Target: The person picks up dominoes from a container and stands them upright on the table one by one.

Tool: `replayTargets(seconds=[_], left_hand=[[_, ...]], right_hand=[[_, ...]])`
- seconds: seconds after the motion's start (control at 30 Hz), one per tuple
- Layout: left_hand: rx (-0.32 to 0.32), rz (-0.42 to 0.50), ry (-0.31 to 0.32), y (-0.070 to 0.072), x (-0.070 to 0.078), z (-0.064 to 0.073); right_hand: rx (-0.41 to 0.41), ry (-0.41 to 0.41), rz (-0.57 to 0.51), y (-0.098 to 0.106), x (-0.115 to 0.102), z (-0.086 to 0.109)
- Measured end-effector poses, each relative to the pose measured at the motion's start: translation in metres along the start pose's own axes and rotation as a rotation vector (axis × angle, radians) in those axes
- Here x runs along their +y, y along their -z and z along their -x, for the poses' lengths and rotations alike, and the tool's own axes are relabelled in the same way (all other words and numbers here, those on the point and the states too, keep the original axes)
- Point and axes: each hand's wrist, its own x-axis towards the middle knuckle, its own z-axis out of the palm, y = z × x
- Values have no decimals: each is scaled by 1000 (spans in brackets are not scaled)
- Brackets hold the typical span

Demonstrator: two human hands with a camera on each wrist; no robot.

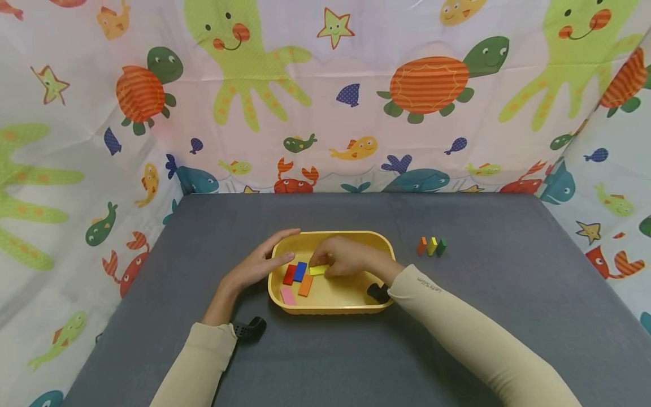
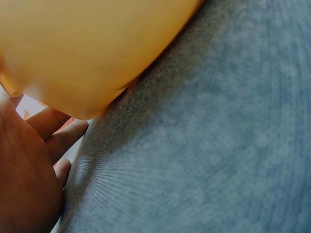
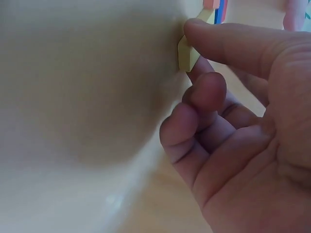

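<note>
A yellow plastic tub [image 1: 330,310] holds several flat, domino-like blocks. My left hand [image 1: 259,263] rests against its left end, thumb over the rim and fingers stretched along the outside. In the left wrist view, the fingers [image 2: 60,138] of that hand lie straight against the tub's outer wall. Inside the tub, my right hand [image 1: 351,257] pinches a yellow domino block [image 1: 318,270] between thumb and fingertips; the right wrist view shows this yellow block [image 3: 187,54] close over the tub floor. Left of it lie a blue block [image 1: 300,271], a red block [image 1: 289,275], an orange block [image 1: 306,285] and a pink block [image 1: 287,295].
Right of the tub, an orange block [image 1: 422,245], a yellow block [image 1: 432,246] and a green block [image 1: 441,247] stand upright in a row on the grey tabletop [image 1: 488,271]. Sea-animal cloth [image 1: 325,102] hangs behind the table and along both sides.
</note>
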Motion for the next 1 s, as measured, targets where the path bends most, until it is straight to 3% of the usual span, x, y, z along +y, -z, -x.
replayTargets(seconds=[0.57,0.83,1.0], left_hand=[[-1,-2,0,0,0,0],[-3,-15,6,-1,3,1],[8,-22,16,-1,3,1]], right_hand=[[-35,11,-36,1,2,3],[-45,-31,-100,19,-1,13],[-1,-29,-126,36,-6,28]])
